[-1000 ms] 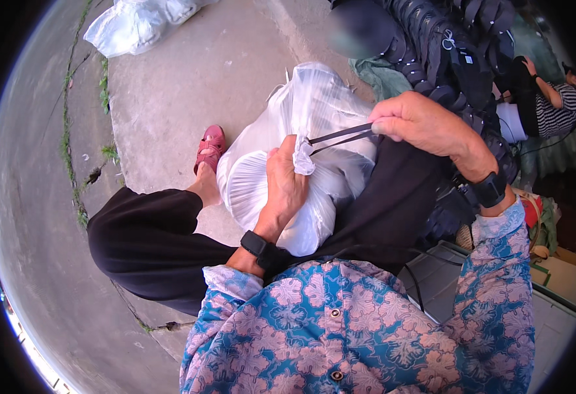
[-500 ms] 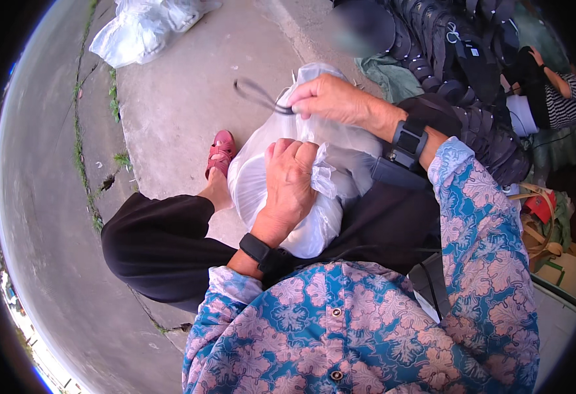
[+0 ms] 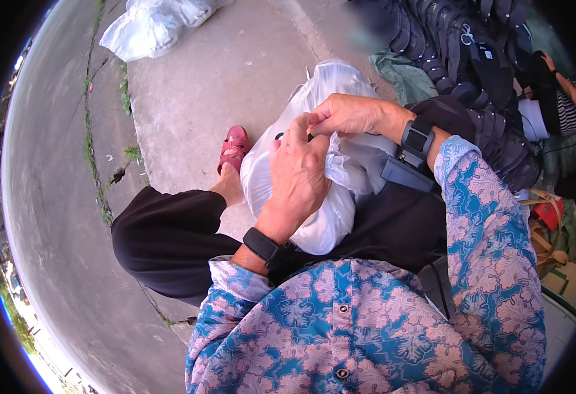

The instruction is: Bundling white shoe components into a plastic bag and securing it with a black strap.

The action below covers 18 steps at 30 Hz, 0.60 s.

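Concrete floor [image 3: 189,85] lay at the left, with a spare white bag [image 3: 150,26] far up on it and a red sandal [image 3: 234,148] nearer, just beside the work. Then came the left hand [image 3: 298,174]: I saw its grip pressed flat on the gathered top of the white plastic bag [image 3: 321,210], fingers closed over the plastic. That bag rested on my lap, against the black trousers [image 3: 170,236]. To the right, the right hand [image 3: 350,115] met the left one at the neck of the bag, its grip pinching the bunched plastic; whether a strap was under the fingertips, I could not tell. I judged the step to be the closing of the neck. The next move would call for a firm hold from the left hand while the right one works. Dark footwear [image 3: 472,59] was stacked at the far right.
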Available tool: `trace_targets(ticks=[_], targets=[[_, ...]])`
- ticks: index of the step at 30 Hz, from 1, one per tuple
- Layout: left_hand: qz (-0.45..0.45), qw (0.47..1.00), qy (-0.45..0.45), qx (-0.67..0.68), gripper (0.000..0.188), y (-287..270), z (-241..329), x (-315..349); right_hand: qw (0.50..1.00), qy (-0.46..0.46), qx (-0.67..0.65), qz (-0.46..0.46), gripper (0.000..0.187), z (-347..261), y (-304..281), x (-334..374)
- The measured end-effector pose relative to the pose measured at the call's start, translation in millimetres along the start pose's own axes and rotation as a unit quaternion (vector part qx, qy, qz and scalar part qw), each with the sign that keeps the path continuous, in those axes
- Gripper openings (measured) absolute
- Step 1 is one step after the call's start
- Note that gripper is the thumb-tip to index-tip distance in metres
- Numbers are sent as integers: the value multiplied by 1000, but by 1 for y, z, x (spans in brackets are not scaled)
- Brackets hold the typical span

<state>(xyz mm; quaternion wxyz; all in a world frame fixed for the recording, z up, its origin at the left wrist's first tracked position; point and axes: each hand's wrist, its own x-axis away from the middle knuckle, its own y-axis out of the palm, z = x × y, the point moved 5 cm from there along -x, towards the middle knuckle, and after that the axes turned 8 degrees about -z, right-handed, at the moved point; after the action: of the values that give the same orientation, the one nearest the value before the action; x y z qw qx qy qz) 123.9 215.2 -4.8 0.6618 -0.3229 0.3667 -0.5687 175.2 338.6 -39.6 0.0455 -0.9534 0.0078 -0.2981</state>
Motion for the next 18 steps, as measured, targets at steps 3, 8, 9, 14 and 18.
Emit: trace_targets(ticks=[3, 8, 9, 14, 18], targets=[[15, 999, 1, 38, 24, 5, -4, -1, 998, 26, -50, -29, 14, 11, -1, -1], [-26, 998, -30, 50, 24, 7, -4, -1, 995, 21, -90, -23, 14, 16, 5, 0], [-59, 997, -46, 36, 24, 11, -6, -1, 995, 20, -90, -22, 14, 16, 6, 1], [-48, 998, -15, 36, 22, 6, -3, -1, 994, -43, -85, 50, 24, 5, 10, 15], [-43, 994, -8, 101, 13, 8, -1, -5, 961, -167, 117, 188, 23, 13, 2, 36]])
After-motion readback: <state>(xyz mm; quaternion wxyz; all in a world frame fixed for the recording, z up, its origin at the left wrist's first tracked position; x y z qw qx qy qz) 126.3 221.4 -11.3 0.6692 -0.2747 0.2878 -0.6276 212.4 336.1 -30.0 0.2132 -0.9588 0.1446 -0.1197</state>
